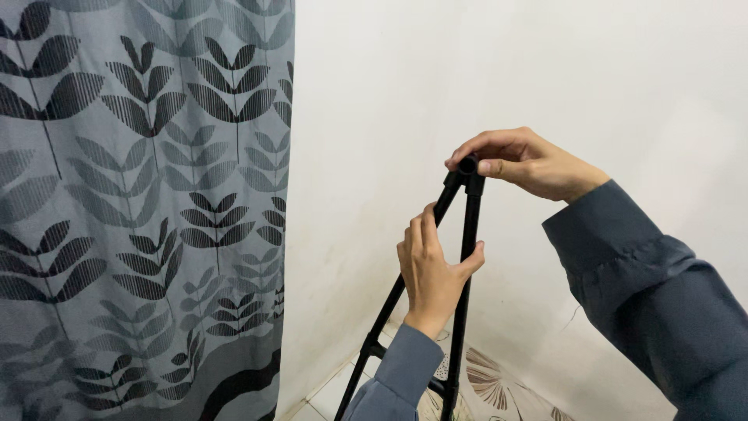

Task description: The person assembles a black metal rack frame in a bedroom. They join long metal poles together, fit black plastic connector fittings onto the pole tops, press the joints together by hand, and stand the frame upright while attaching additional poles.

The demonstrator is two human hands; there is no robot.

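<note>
Your right hand (pixel 530 162) pinches the top joint of the black tripod (pixel 466 234), fingers closed on it. At its seven o'clock, your left hand (pixel 431 269) wraps the legs; the leaf-print curtain (pixel 140 210) hangs at nine o'clock.

Matt black metal tripod legs (pixel 467 257) — soft printed cloth curtain (pixel 140 210) — smooth, stained painted wall (pixel 467 70)

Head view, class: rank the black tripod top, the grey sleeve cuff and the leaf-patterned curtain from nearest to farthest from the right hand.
1. Black tripod top: pinched in the right hand.
2. Grey sleeve cuff: lower middle, on the left arm.
3. Leaf-patterned curtain: far left.
</note>
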